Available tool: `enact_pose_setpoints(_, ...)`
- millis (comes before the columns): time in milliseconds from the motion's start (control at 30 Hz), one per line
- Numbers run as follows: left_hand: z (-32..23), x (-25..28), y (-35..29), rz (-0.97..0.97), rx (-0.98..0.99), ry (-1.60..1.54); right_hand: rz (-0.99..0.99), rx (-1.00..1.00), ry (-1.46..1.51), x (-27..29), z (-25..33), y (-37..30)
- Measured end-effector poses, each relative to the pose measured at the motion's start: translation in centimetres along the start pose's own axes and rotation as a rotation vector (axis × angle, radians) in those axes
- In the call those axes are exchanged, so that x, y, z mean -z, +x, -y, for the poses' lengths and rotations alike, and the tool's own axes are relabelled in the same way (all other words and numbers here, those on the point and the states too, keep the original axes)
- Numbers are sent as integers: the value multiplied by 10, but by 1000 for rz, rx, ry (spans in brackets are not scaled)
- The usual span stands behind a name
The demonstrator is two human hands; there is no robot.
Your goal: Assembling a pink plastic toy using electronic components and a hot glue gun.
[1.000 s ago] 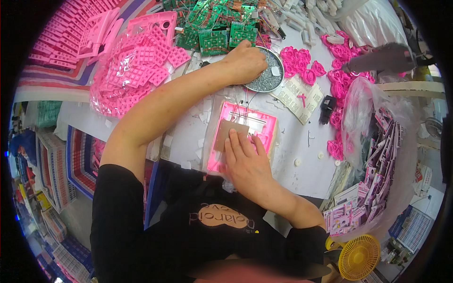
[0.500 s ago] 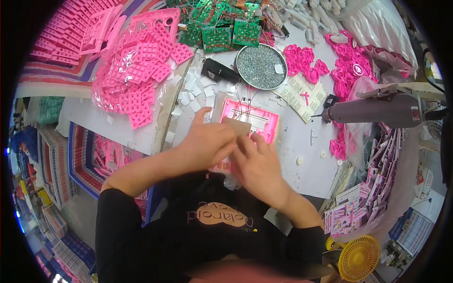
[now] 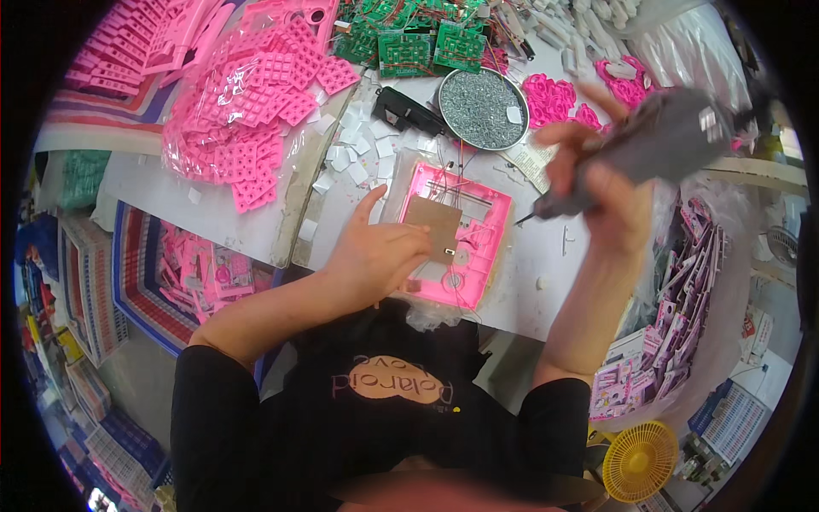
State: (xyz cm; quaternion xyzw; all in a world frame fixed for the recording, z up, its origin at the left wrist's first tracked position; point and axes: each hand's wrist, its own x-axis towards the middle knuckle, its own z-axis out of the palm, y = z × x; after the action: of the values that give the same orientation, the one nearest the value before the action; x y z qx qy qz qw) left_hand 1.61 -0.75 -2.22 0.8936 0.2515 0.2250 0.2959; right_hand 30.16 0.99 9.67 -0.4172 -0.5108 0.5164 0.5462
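Observation:
A pink plastic housing [image 3: 490, 247] lies open side up on the table, with thin wires running out of its top. Set into it is a flat brown board [image 3: 435, 224]. My left hand [image 3: 380, 256] presses the board's left part with curled fingers, one finger sticking out toward the upper left. What its thumb touches is partly hidden. To the right, my right hand [image 3: 610, 192] is wrapped round a dark grey electric screwdriver [image 3: 657, 141], blurred by motion. The driver's thin tip points down-left, just right of the housing and apart from it.
A round tray of small screws [image 3: 485, 111] stands behind the housing, beside a black tool-like piece [image 3: 409, 111]. Green circuit boards [image 3: 405, 53] are heaped farther back. Pink keypads [image 3: 256, 94] in clear plastic and white squares [image 3: 348, 158] lie left; printed cards [image 3: 657, 341] fill a bag at right.
My right hand has left the housing, moved right and taken hold of the electric screwdriver, which has swung up and left. The brown board lies flatter in the housing; my left hand stays on it.

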Motion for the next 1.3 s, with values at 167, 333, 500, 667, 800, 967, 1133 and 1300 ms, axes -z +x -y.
enact_pose_setpoints(167, -2, -1, 1, -71, 35, -10, -36, 196, 268, -78, -43, -47)
enact_pose_setpoints(333, -3, 0, 5, -82, 29, -12, 53, 255, 382, -86, -57, -62)
enact_pose_setpoints(500, 2, -2, 3, -61, 18, -52, 109, 263, 363, -86, -67, -59)
enact_pose_setpoints(667, -10, 12, 8, 44, 157, -133, 86, 251, 330, -84, -64, -61)
enact_pose_setpoints(800, 1, 6, -3, -15, -51, 9, 0, 361, 208, -69, -71, -54)
enact_pose_setpoints(967, 7, 9, -1, 31, -104, 2, -30, 324, 155, -70, -84, -50)
enact_pose_setpoints(1133, 7, 8, -2, 22, -82, -23, -1, 295, 56, -70, -90, -48)
enact_pose_setpoints(1300, 2, 17, 13, 167, -92, 6, 2, 265, -18, -59, -90, -47)
